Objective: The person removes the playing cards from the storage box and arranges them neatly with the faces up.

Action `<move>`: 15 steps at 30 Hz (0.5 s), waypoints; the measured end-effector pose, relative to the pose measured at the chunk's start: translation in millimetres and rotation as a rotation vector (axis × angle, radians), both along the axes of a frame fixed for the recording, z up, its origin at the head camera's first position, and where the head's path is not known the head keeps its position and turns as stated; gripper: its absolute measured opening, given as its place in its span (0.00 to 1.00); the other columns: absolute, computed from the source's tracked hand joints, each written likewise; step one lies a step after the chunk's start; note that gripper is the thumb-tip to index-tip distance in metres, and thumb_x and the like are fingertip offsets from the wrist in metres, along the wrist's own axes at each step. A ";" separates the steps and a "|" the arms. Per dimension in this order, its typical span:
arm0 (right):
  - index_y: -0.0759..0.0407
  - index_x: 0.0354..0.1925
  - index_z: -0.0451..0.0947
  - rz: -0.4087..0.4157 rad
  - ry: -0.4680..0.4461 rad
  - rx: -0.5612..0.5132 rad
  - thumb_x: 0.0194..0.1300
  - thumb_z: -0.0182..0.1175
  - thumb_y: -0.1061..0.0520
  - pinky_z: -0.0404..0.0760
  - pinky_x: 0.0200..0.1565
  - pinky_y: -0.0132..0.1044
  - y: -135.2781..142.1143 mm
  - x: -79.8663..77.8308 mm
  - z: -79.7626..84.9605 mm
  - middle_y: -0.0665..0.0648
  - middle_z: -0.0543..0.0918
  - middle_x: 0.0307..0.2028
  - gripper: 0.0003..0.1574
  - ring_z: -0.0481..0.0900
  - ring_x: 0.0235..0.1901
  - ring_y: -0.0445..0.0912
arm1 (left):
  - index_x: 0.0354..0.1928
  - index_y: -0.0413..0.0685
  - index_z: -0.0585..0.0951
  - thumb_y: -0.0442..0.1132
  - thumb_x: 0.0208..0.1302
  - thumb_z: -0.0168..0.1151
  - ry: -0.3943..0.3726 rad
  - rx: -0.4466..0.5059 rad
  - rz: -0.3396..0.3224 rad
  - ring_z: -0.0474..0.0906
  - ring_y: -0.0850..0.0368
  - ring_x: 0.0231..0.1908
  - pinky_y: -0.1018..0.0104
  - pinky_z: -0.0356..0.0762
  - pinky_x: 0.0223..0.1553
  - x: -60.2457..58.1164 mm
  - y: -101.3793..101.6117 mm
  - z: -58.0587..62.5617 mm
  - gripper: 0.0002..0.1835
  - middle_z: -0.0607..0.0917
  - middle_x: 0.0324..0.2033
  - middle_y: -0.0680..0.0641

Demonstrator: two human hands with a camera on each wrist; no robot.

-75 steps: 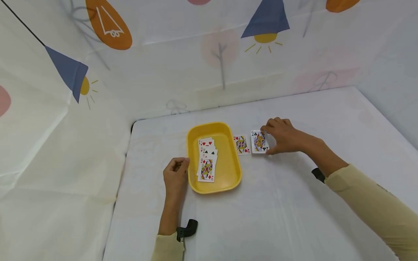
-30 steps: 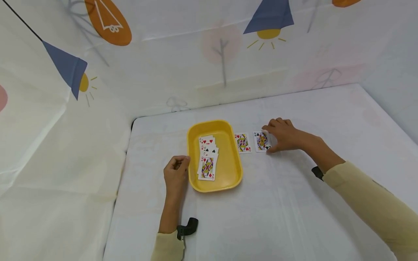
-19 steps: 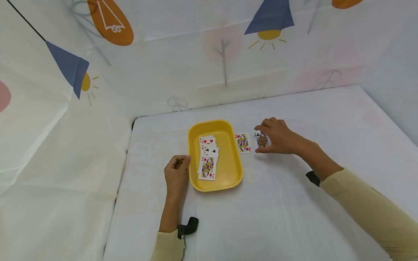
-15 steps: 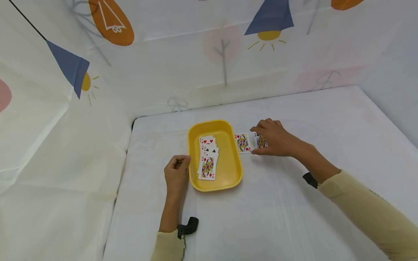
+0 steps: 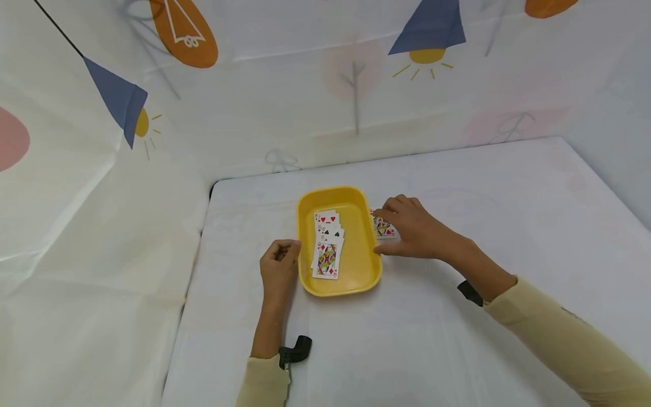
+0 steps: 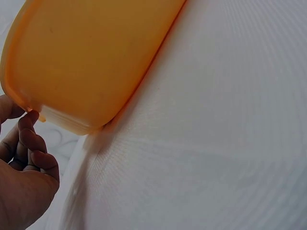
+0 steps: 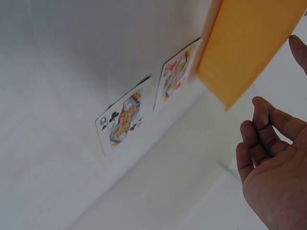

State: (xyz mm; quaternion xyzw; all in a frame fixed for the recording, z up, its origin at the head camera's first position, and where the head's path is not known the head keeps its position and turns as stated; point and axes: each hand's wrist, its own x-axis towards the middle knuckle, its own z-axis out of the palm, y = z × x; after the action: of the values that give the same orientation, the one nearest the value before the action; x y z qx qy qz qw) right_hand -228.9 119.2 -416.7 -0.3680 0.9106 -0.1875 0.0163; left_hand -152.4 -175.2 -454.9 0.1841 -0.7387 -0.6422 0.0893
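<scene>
A yellow tray (image 5: 360, 265) stands on the table, and my left hand (image 5: 280, 265) pinches its left rim between thumb and finger, as the left wrist view shows. Inside lie overlapping playing cards, a queen of diamonds (image 5: 327, 261) in front and a seven of hearts (image 5: 330, 218) at the back. Over the tray's right side reaches my right hand (image 5: 414, 229), fingers relaxed and spread from the thumb, whose tip is right at the rim. Beneath it lies the queen of hearts (image 7: 175, 75), partly covered in the head view. The queen of clubs (image 7: 125, 119) beside it is hidden there.
A white cloth covers the table (image 5: 407, 339). Close behind rises a patterned fabric wall (image 5: 285, 113), and another fabric sheet (image 5: 91, 254) hangs along the left side.
My right hand has moved left from the queen of clubs, past the queen of hearts, to the tray's right rim. The left hand keeps its place at the left rim.
</scene>
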 end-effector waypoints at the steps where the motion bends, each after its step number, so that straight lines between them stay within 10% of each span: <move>1: 0.61 0.61 0.76 0.007 0.006 -0.001 0.53 0.74 0.35 0.63 0.58 0.52 -3.0 1.6 -0.2 0.57 0.76 0.49 0.47 0.67 0.51 0.52 | 0.42 0.38 0.83 0.39 0.67 0.66 -0.002 -0.003 -0.001 0.74 0.58 0.31 0.63 0.77 0.36 -0.3 0.2 -0.1 0.10 0.81 0.33 0.46; 15: 0.63 0.58 0.78 0.111 0.072 0.069 0.55 0.71 0.32 0.64 0.59 0.49 -46.7 12.3 -13.6 0.55 0.73 0.47 0.46 0.66 0.51 0.51 | 0.41 0.36 0.83 0.37 0.67 0.66 0.015 0.015 -0.012 0.74 0.57 0.29 0.68 0.75 0.32 0.8 0.3 1.3 0.09 0.81 0.31 0.46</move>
State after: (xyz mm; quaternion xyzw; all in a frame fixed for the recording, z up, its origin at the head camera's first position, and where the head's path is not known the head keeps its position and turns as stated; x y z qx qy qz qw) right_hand -216.7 72.5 -430.3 -0.4237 0.8946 -0.1415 0.0065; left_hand -151.6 -175.0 -453.7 0.1753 -0.7342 -0.6498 0.0896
